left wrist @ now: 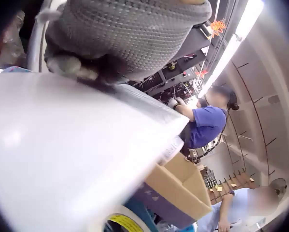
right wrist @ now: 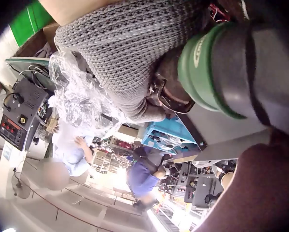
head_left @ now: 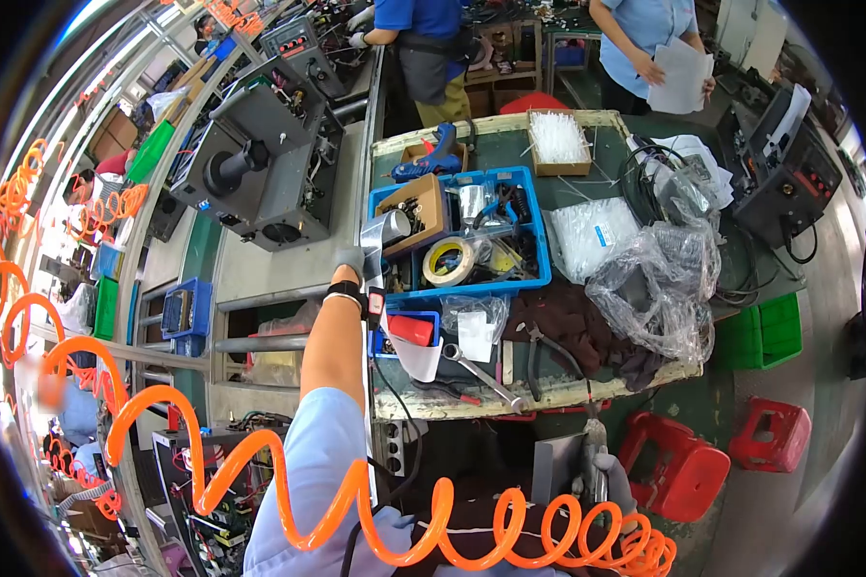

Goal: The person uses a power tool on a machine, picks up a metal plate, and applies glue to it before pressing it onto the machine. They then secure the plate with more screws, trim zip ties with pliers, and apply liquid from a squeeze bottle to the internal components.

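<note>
Factory floor with conveyors surrounds a green-topped counter (head_left: pixel 539 389) with chipped edging. Near its left edge, a blue bin (head_left: pixel 543 236) holds a cardboard box (head_left: pixel 437 231), tape roll (head_left: pixel 445 280) and tools; a box of white strips (head_left: pixel 563 170) stands at the far edge. Beside the bin is the left hand (head_left: pixel 349 262), its grip unclear; the right hand (right wrist: pixel 120 58) grips a green-banded tool (right wrist: pixel 200 72) beyond the near edge.

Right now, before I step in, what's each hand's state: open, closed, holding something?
Left hand: beside white sheet; grip unclear.
Right hand: closed around green-and-black tool.
</note>
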The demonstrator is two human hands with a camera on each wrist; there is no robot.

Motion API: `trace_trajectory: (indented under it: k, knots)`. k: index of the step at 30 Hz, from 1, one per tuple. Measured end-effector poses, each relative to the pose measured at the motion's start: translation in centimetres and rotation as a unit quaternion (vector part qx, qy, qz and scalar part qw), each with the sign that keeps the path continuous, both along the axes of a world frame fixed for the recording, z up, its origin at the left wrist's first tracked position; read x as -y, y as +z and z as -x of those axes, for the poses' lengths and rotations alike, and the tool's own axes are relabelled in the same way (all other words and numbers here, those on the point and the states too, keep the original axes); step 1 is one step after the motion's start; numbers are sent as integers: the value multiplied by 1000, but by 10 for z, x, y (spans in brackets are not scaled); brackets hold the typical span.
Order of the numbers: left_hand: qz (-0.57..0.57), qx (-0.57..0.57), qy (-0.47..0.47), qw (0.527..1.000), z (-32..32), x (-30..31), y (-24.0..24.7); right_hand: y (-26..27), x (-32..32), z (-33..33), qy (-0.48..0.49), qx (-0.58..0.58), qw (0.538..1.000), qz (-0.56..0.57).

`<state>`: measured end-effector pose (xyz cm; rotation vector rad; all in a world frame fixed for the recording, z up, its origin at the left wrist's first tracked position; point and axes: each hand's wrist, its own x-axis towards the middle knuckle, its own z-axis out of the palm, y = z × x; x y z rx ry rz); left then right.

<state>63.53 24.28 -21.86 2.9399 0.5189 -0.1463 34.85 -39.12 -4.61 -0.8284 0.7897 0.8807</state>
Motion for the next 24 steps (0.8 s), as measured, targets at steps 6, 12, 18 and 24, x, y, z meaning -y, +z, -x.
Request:
trace_trajectory:
  k: [6, 12, 18, 24]
  knots:
    - [442, 58, 309, 840, 24, 71, 80, 1, -3, 4, -32, -88, 995, -23]
    - [394, 146, 255, 871, 34, 78, 86, -4, -6, 1, -18, -111, 993, -34]
    - [358, 66, 228, 903, 32, 115, 110, 7, -11, -8, -20, -85, 996, -17]
    - [539, 94, 386, 743, 6, 112, 71, 26, -19, -11, -53, -27, 998, 5]
